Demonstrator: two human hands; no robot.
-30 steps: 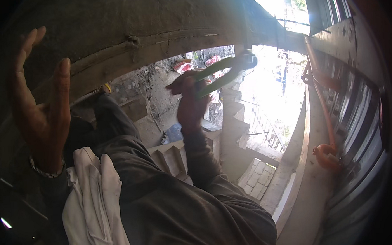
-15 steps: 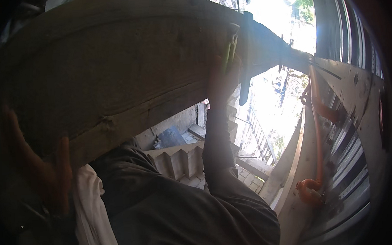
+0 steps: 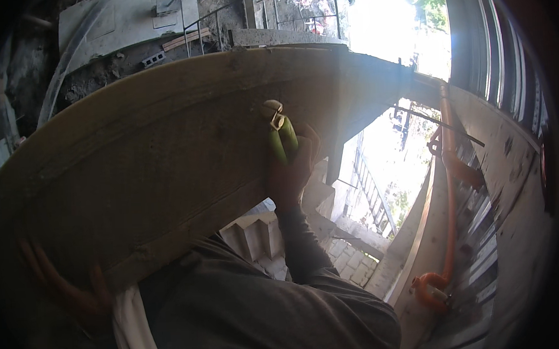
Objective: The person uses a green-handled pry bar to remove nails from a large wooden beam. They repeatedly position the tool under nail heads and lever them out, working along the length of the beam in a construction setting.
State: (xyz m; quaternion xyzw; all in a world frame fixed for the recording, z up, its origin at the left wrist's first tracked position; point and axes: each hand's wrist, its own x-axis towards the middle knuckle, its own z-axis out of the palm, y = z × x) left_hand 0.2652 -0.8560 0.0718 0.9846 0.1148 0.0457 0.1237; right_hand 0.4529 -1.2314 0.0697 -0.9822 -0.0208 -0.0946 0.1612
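Note:
My right hand (image 3: 295,171) is closed around the green handles of a pair of pincers (image 3: 283,140). The metal head of the pincers points away from me, over the face of a wide grey-brown beam (image 3: 147,136). This beam stretches across the view from the left to the upper right. At the lower left, in dim light, my left hand (image 3: 79,295) has its fingers spread apart and the thumb raised near the beam's near edge. Part of that hand fades into shadow, and whether it touches the beam I cannot tell.
An orange pole (image 3: 450,217) with a clamp-like fitting (image 3: 433,292) runs along the right, beside corrugated metal sheets (image 3: 483,278). Below the beam are zigzag steps (image 3: 254,238) and paving (image 3: 351,255). Past the far edge lie a hollow block (image 3: 153,59) and metal railings (image 3: 207,28).
My right hand has moved left and nearer with the pincers. The view has shifted, so the ground past the beam's far edge shows. My left hand has dropped slightly lower.

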